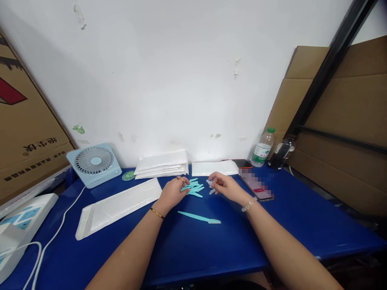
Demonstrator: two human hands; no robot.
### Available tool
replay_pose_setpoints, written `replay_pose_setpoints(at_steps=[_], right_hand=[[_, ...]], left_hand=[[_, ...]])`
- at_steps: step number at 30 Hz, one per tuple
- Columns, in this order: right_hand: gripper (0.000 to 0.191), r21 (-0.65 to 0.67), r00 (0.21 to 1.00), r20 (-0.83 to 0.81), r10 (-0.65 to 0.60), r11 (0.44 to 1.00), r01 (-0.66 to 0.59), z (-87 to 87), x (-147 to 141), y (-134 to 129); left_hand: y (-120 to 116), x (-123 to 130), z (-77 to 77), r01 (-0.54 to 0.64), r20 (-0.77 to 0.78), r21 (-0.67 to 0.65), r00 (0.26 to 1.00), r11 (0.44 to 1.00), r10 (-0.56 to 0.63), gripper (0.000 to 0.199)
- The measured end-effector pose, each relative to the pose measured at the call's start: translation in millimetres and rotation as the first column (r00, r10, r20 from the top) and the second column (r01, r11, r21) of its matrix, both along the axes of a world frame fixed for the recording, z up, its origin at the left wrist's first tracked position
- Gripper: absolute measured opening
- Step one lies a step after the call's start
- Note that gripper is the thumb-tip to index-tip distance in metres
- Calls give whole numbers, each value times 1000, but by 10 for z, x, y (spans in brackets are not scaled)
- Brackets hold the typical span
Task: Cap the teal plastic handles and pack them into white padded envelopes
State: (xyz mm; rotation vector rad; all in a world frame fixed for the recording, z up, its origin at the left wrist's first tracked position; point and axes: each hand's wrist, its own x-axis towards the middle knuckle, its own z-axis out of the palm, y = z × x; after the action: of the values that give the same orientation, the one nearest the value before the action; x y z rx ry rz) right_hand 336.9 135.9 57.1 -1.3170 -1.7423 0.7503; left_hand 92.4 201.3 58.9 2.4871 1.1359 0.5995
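Several teal eyebrow razors (198, 188) lie in a loose pile in the middle of the blue table. My left hand (173, 192) is at the left side of this pile, its thumb and fingers closed on razor handles. To the right, my right hand (226, 186) has its fingers curled in a pinch around small translucent blade caps (212, 192); the fingers partly hide them. One teal eyebrow razor (196, 217) lies apart, nearer to me, with its blade end pointing right.
A white padded mailer (121, 205) lies left, with a mailer stack (161, 163) and another mailer (214, 168) behind. Around them are a blue fan (96, 161), power strip (26, 225), phone (256, 185), water bottle (262, 150), dark jar (281, 153) and cardboard (347, 121).
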Motion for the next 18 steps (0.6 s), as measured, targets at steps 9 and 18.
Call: replay_pose_setpoints(at_steps=[9,18], right_hand=[[26,-134,973,-223,-52,991,22,-7,-52,17],[17,-139,930,-368,-11,989,-43,77,-151,-43]], left_hand=[[24,11,-41,7,-66,-27,998,1000,-9,10],[-18,43,-2,114,176,-233,982,966,-73,20]])
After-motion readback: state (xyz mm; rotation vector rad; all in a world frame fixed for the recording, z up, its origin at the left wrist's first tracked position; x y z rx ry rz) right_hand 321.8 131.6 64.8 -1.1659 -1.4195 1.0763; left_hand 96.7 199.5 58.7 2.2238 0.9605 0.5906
